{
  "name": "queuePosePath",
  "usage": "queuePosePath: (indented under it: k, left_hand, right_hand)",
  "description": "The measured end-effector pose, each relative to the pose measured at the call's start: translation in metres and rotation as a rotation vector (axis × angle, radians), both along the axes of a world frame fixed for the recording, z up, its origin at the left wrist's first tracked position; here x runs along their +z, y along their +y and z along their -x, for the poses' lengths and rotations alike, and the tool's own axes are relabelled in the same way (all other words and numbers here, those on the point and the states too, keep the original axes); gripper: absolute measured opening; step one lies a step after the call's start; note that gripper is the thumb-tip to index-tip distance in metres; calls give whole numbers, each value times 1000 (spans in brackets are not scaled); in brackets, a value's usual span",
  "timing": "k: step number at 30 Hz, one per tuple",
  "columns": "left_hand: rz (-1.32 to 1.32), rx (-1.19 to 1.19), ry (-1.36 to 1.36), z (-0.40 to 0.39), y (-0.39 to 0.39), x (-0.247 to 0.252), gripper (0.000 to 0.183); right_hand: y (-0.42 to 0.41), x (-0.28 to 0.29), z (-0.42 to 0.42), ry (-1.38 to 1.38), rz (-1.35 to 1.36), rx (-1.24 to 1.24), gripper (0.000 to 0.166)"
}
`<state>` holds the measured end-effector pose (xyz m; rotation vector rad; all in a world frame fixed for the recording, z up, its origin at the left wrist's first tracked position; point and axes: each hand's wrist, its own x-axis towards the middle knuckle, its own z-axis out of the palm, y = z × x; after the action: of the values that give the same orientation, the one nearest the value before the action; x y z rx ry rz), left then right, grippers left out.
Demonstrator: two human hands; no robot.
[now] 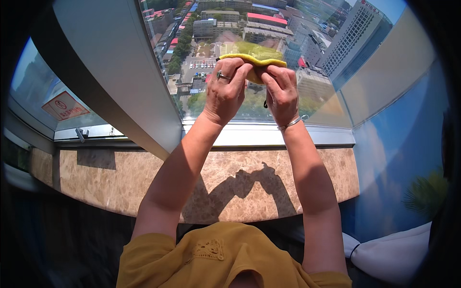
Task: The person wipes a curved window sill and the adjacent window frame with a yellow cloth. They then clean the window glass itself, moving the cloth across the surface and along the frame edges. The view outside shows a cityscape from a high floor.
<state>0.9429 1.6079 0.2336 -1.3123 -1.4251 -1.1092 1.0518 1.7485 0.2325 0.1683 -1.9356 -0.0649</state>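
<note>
A yellow cloth (254, 59) is stretched between my two hands, close in front of a window pane (223, 99). My left hand (227, 86), with a ring on one finger, pinches the cloth's left part. At its right part, my right hand (282, 88) grips the folded edge; a bracelet (291, 123) circles that wrist. Part of the cloth hangs down between the hands, and a small dark loop shows beside my right hand. The glass carries a faint yellow reflection of the cloth. Whether the cloth touches the pane I cannot tell.
Below the window runs a brown marble sill (248, 158) with my arms' shadows on it. A wide pale mullion (119, 64) stands left, beyond it a window handle (82, 134) and a sign bearing writing (65, 105). To the right are a blue painted wall (392, 144) and white fabric (392, 252).
</note>
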Motion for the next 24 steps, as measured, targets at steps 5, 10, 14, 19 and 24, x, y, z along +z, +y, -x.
queuePosePath:
  k: [5, 10, 14, 19, 24]
  left_hand:
    - [-76, 75, 54, -4, 33, 36, 33]
    - [151, 64, 168, -16, 50, -32, 32]
    - [193, -36, 109, -28, 62, -63, 35]
    - [186, 37, 139, -38, 73, -33, 35]
    - [-7, 101, 178, -46, 102, 39, 45]
  right_hand:
    - [19, 52, -6, 191, -78, -146, 38]
    - [50, -7, -20, 73, 12, -77, 36]
    - [65, -53, -46, -93, 38, -78, 43]
    - [72, -18, -58, -28, 60, -95, 38]
    - [93, 54, -54, 208, -10, -167, 31]
